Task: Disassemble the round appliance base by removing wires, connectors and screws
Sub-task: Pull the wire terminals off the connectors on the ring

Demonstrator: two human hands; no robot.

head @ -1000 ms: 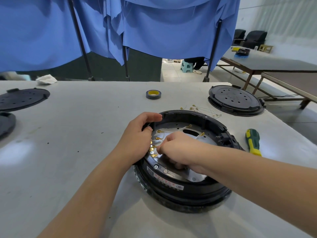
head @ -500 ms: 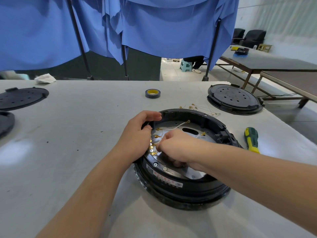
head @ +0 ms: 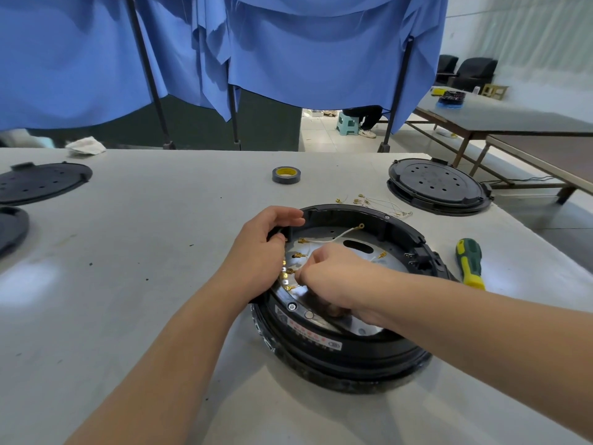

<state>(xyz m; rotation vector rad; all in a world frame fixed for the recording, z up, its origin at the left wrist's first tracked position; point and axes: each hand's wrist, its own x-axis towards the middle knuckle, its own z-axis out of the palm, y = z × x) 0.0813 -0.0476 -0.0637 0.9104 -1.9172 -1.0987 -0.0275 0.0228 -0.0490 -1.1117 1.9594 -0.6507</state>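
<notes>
The round black appliance base (head: 346, 351) lies open side up on the grey table, its silver inner plate (head: 362, 248) showing. My left hand (head: 260, 255) grips the base's left rim, thumb over the edge. My right hand (head: 333, 277) reaches inside and pinches a white wire (head: 340, 236) near the row of brass connectors (head: 290, 271) at the plate's left. The wire runs up to a brass ring terminal (head: 361, 225). My fingertips are hidden under the hand.
Loose removed wires with brass ends (head: 378, 203) lie behind the base. A green-yellow screwdriver (head: 469, 263) rests to its right. A tape roll (head: 286, 175) sits further back. Black round covers lie at back right (head: 438, 184) and far left (head: 41, 181).
The white wire has lifted off the plate and its ring terminal now stands free near the back rim. My right hand has pulled slightly. My left hand stays on the rim.
</notes>
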